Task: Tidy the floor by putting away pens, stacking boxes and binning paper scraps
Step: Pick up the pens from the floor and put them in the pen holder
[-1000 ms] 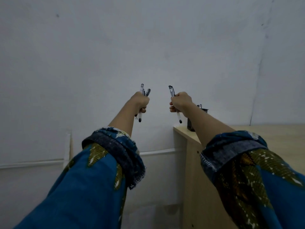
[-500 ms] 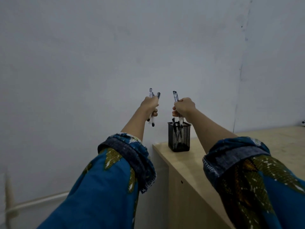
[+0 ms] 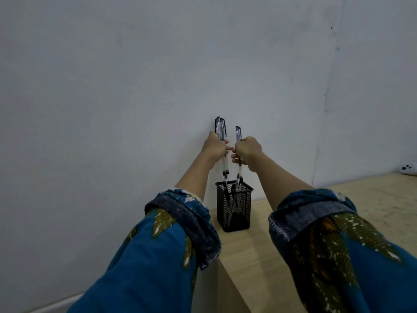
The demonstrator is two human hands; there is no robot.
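A black mesh pen holder (image 3: 233, 206) stands near the left corner of a light wooden table (image 3: 259, 256), with pens inside it. My left hand (image 3: 214, 146) grips a small bundle of clear pens with black caps (image 3: 220, 127), held upright just above the holder. My right hand (image 3: 247, 150) grips one clear pen (image 3: 238, 134), its lower tip hanging at the holder's rim. The two hands are close together, almost touching.
A plain white wall (image 3: 158, 75) rises directly behind the holder. A white object with dark spots (image 3: 408, 169) lies at the table's far right edge. The table's left edge drops off just left of the holder.
Both hands have come closer together and lower over the pen holder. The view has shifted, so the holder and table sit more centrally.
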